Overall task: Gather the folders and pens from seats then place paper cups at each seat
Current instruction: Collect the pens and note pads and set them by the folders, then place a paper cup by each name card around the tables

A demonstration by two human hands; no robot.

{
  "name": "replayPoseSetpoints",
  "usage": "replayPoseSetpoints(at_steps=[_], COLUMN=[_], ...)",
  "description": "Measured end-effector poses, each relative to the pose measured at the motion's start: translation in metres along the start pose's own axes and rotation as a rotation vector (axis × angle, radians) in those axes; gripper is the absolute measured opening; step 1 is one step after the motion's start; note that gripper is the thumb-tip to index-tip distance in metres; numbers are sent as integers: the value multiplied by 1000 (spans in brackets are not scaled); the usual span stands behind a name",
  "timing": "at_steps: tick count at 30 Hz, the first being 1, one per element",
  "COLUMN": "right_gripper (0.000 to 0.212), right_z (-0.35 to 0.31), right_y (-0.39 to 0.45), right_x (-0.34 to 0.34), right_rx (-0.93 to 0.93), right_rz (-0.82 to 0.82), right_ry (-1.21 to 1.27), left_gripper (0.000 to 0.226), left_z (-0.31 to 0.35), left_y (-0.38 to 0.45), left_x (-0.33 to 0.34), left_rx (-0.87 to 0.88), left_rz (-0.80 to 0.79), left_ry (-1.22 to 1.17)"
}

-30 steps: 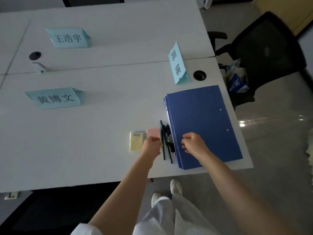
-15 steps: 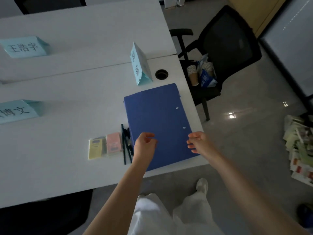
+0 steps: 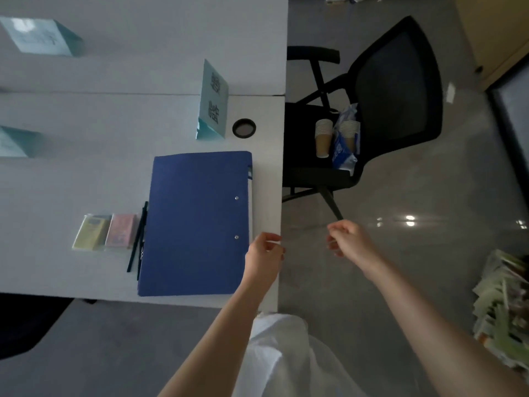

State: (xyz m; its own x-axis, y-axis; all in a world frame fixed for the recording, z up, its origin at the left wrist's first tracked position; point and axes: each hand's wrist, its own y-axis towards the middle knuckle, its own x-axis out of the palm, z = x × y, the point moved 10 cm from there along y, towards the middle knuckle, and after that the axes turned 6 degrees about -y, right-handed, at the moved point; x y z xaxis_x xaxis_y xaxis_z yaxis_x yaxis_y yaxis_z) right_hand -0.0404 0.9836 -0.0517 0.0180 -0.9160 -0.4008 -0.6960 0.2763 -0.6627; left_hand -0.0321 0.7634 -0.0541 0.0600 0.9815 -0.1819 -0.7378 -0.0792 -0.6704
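White desk [image 3: 86,173] has our blue folders [image 3: 194,222] stacked near the edge, pens [image 3: 137,239] tucked just left. Both hands, left hand [image 3: 264,253] and right hand [image 3: 347,239], are loosely curled, holding nothing. Paper cups [image 3: 323,137] sit on the office chair [image 3: 395,90]. We'd reach in and grip one stack low, keeping it upright.

Dim room, glare spots on glossy floor [image 3: 410,220], soft blur, wide-angle bending at edges
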Motion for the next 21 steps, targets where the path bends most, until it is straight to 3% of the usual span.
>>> replayPoseSetpoints(at_steps=[9,17,21], right_gripper=[17,29,26], right_z=[-66,-142,-169], right_y=[128,266,331], right_x=[-55,-75,-83], right_rx=[-113,-166,-197], right_rz=[-41,-122,-152], right_ry=[-212,-299,-323], left_gripper=[16,24,28], left_z=[67,131,151], left_y=[101,217,273], left_x=[92,153,180], left_rx=[24,-31,-46], left_rz=[33,34,3], left_ry=[-91,9,85])
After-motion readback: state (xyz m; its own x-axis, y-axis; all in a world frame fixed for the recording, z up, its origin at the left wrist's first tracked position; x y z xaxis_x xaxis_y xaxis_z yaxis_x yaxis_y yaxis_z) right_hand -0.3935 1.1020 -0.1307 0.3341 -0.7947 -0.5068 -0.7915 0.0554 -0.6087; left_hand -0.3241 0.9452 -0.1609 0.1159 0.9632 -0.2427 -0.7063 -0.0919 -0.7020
